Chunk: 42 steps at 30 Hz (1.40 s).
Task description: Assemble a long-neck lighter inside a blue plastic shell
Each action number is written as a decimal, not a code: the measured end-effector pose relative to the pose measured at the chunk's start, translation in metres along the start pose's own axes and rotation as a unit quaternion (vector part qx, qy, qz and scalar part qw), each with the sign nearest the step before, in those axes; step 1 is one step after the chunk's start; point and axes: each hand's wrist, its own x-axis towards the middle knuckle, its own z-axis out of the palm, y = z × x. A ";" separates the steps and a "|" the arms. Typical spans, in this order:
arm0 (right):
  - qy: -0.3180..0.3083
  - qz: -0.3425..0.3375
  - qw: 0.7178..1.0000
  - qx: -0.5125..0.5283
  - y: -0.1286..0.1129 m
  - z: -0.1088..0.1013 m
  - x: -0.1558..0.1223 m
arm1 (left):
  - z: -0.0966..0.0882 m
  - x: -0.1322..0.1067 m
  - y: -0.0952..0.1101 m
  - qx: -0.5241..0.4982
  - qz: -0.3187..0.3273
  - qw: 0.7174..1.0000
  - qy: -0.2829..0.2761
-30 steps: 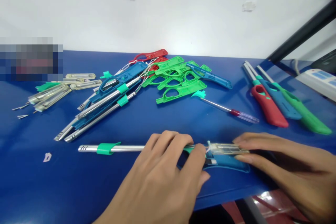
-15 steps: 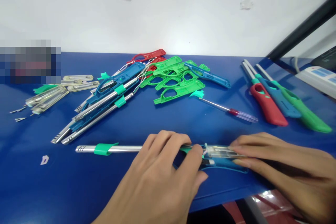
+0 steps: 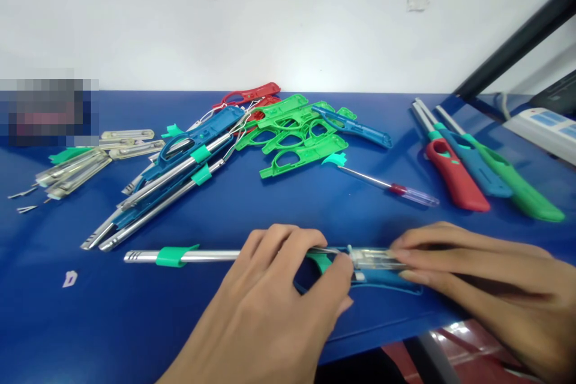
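A half-open blue gas lighter (image 3: 387,281) lies across the front of the table, its metal tube (image 3: 216,255) pointing left with a green collar (image 3: 171,256) around it. My left hand (image 3: 274,294) is closed over the middle of the lighter, thumb and fingers bent down around the green trigger (image 3: 321,261). At the handle end, my right hand (image 3: 468,264) pinches the clear fuel tank (image 3: 375,258), which lies along the blue shell. The thumb and fingertips cover the tank's right end. My left fingers hide part of the inside of the shell.
Behind lie green half shells (image 3: 310,156), metal tubes with blue shells (image 3: 180,174) and clear tanks (image 3: 83,171). A screwdriver (image 3: 396,188) rests right of centre. Whole lighters (image 3: 459,177) and a power strip (image 3: 546,132) are at the right. A small white scrap (image 3: 70,278) lies front left.
The view has shifted slightly. My left thumb and index finger have closed in at the tank's left end, and less of the dark part beside it shows. My right hand keeps its pinch.
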 end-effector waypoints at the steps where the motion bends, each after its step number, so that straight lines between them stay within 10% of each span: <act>1: 0.001 0.003 1.000 0.001 0.000 0.000 0.001 | -0.001 -0.001 0.000 -0.004 -0.005 1.000 -0.012; 42: -0.013 -0.034 0.997 -0.067 -0.010 0.010 -0.001 | -0.004 -0.004 0.001 -0.013 -0.017 0.998 -0.066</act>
